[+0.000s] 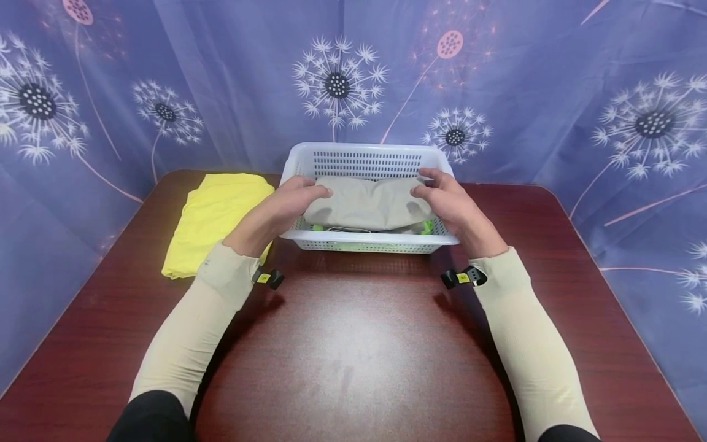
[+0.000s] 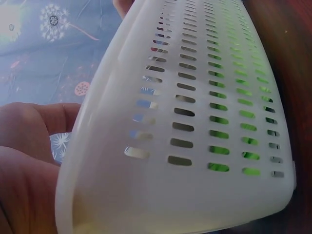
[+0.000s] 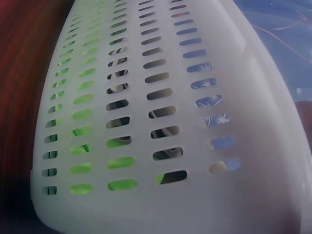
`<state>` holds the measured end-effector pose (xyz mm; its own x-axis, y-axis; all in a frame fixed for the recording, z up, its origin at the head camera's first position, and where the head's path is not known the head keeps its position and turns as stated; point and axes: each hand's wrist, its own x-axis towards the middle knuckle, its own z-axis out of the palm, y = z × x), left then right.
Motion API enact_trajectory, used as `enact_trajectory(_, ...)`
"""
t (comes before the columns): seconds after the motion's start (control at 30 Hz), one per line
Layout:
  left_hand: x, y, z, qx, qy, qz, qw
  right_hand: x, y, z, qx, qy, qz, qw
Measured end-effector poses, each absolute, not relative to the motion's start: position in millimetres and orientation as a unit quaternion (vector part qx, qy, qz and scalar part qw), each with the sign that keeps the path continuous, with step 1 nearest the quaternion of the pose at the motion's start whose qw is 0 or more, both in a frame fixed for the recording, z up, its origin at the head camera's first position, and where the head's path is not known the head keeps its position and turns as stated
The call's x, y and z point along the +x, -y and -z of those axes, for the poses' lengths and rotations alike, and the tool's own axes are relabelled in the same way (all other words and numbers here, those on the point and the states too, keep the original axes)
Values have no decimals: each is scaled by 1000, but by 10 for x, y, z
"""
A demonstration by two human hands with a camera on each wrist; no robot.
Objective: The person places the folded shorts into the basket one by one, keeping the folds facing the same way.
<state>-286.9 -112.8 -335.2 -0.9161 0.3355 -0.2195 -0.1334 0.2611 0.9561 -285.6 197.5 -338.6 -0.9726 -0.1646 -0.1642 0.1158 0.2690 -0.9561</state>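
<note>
A folded light-grey cloth [image 1: 369, 205] lies in a white perforated plastic basket [image 1: 375, 237], on top of other things. My left hand [image 1: 289, 202] reaches over the basket's left end, its thumb at the cloth's left end. At the opposite end is my right hand [image 1: 450, 202], its thumb near the cloth and its fingers extended. Parts of both hands' fingers are hidden inside the basket. In the left wrist view, the left hand [image 2: 29, 156] shows beyond the basket's rim [image 2: 80, 141]. Through the slots, bright green material [image 3: 122, 163] shows low in the basket.
A folded yellow cloth [image 1: 215, 221] lies on the dark red wooden table [image 1: 353, 344], left of the basket. Behind the table hangs a blue curtain [image 1: 243, 80] with dandelion prints, close to the basket's back.
</note>
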Motion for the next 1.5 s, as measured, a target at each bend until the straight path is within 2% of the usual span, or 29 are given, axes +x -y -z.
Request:
enact_trajectory(0.47,-2801,1144,3325,96,-768,-604,192,-2741,-2016,3337,-30,-818,564,110)
enact_trajectory(0.87,-2703,1180,3294,101,-808,-553,176,-2574,-2072,3309,-53,-855,511,72)
enact_trajectory(1.5,-2475,1259,3241,111,-841,-507,153,-2318,-2117,3227,-87,-881,461,65)
